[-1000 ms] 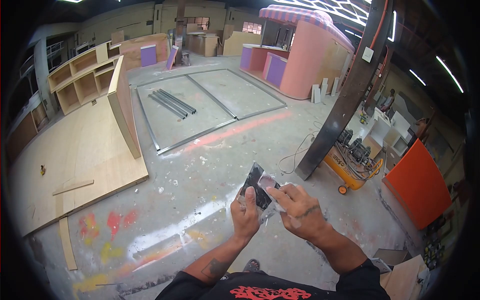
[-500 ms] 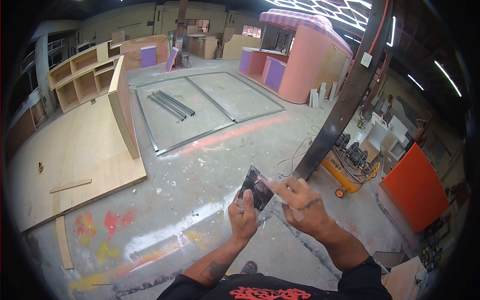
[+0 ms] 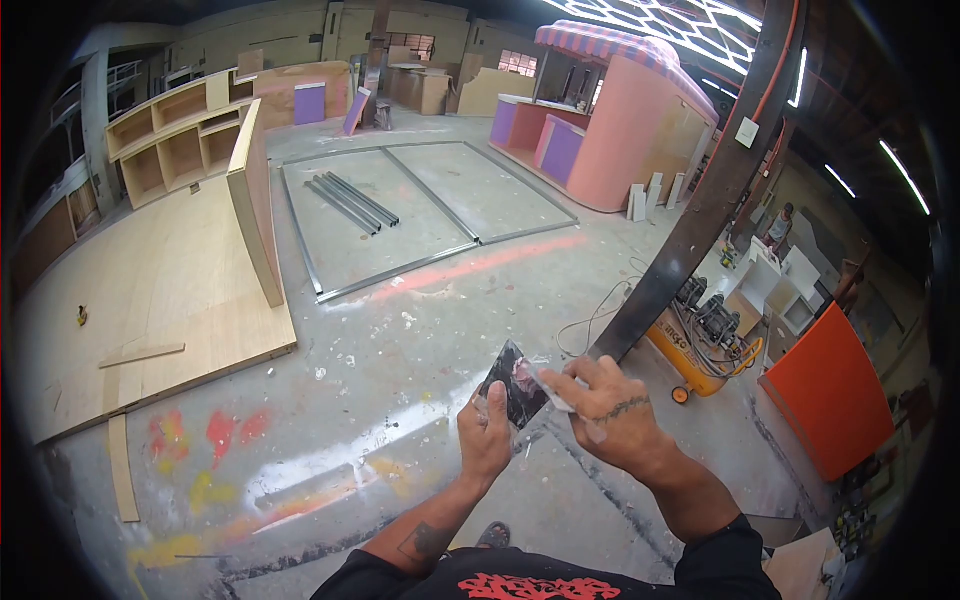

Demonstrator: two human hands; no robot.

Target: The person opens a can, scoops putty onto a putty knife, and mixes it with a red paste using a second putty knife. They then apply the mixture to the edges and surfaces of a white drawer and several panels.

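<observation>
My left hand point(image 3: 484, 432) grips a dark, flat plate point(image 3: 516, 385), thumb on its face; smears of whitish-pink paste lie on it. Close to the plate's right edge, my right hand point(image 3: 612, 412) is closed on a thin, pale scraper point(image 3: 556, 390). The scraper's blade meets or nearly meets the plate; the exact contact is too small to tell. Whitish residue marks the fingers of my right hand.
A dark post point(image 3: 690, 220) slants up at the right beside an orange compressor point(image 3: 687, 355). Farther right stands an orange panel point(image 3: 835, 390). A metal frame point(image 3: 400, 270) lies on the floor ahead, a wooden platform point(image 3: 170, 310) at left. A person point(image 3: 778, 226) is in the right background.
The scraper in my right hand has turned and shows more of its face beside the plate. The view has shifted slightly, while my left hand still holds the plate.
</observation>
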